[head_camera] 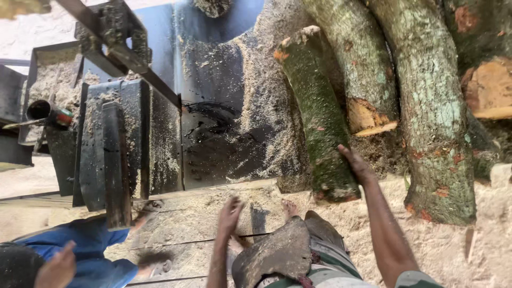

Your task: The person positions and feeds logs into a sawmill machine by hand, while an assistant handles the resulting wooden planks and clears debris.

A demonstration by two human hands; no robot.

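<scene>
Nearest the lens, the right hand (356, 166) presses its open palm against the near end of a short, moss-green cut log (318, 112), which slants away beyond the fingers onto the sawdust-strewn black metal saw table (213, 133). Left of it, the left hand (230, 213) hangs open and empty over sawdust-covered floor planks (181, 234). Thicker pale-barked logs (426, 106) lie right of the right hand, and another person's blue sleeve (90, 250) shows far left.

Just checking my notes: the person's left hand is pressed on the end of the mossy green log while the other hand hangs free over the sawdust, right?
Not quite. The head view shows the right hand on the mossy green log, and the left hand free over the sawdust.
</scene>
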